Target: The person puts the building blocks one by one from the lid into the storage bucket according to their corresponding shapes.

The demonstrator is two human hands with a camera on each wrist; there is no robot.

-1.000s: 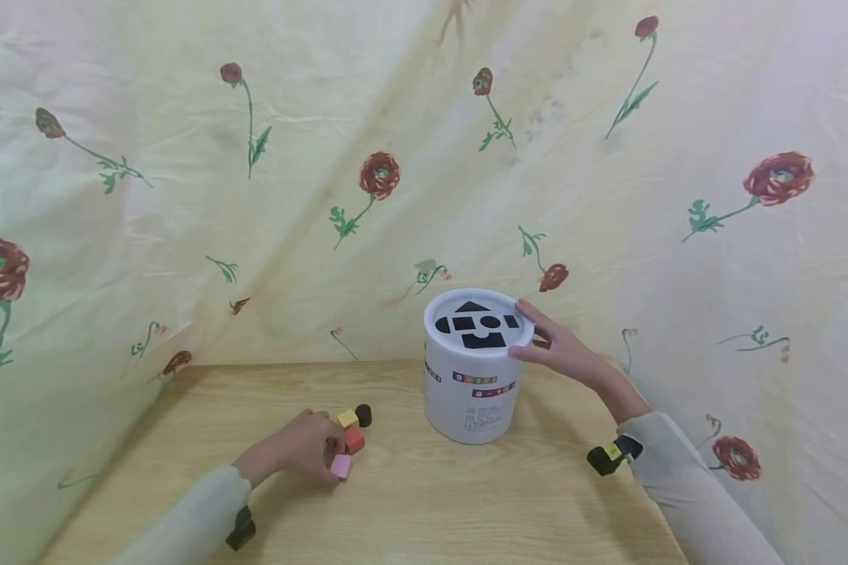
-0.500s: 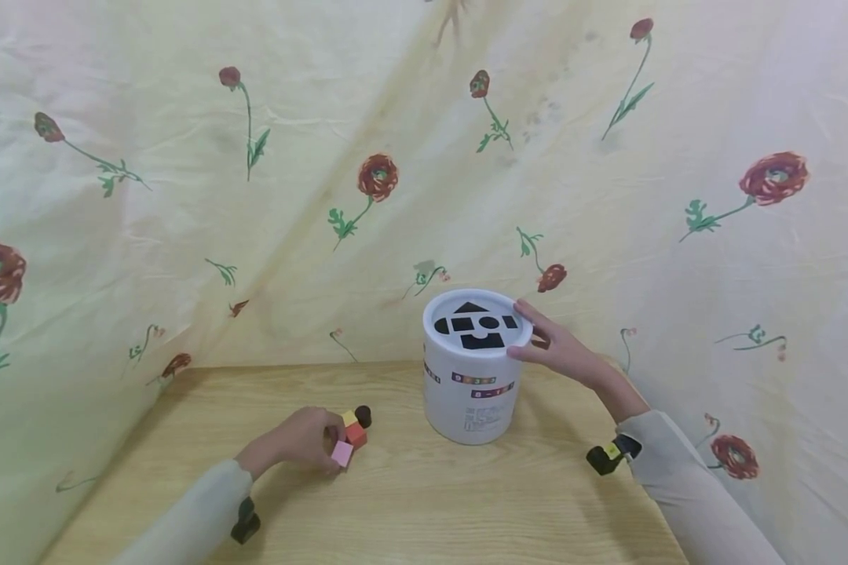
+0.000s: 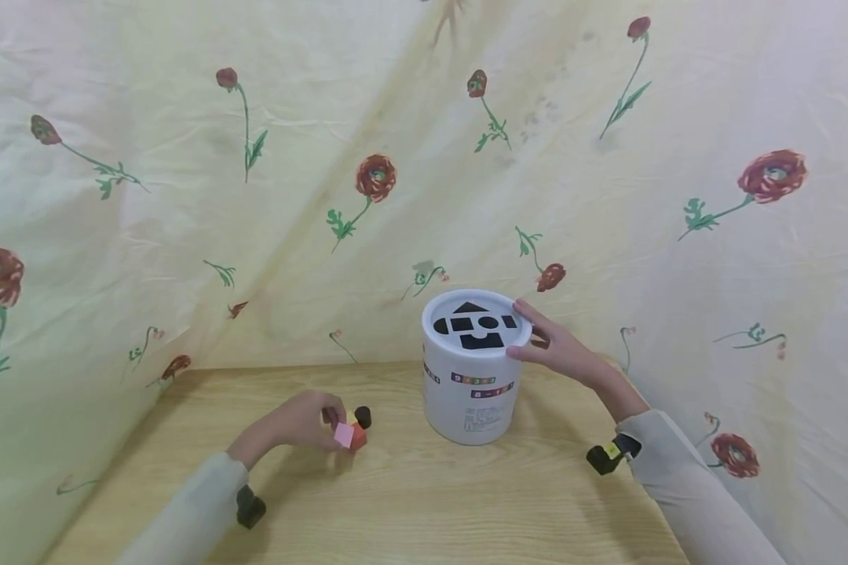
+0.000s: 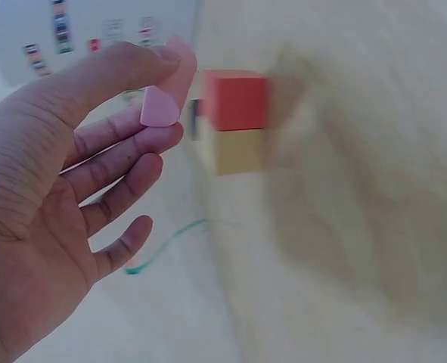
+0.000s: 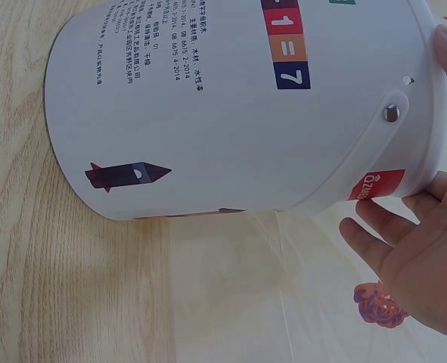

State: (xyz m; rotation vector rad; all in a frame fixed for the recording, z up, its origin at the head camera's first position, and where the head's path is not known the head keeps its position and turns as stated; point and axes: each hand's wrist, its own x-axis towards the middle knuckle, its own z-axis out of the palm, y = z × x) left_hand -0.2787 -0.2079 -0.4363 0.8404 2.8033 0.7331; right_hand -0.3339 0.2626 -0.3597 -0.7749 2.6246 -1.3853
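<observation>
Pink block [image 4: 159,107] pinched in left grip [image 3: 304,422], right grip [image 3: 561,349] steadying white tub [image 3: 470,392]; likely next: carrying toward matching lid slot.

Both arms are wearing long, pale cream sleeves, loose-fitting, running down to the wrists. Left sleeve [image 3: 191,514] is ending in a plain cuff; right sleeve [image 3: 685,486] is creasing a bit along the forearm. Each wrist is carrying a small black camera unit: left wrist unit [image 3: 250,506] is showing as a rounded black block, right wrist unit [image 3: 610,455] is showing a black body with a small yellow-green patch on top. Left hand [image 4: 64,204] and right hand [image 3: 561,349] are bare: gloves, rings and watch aren't showing. Nails are looking short and unpainted in the wrist views.
</observation>
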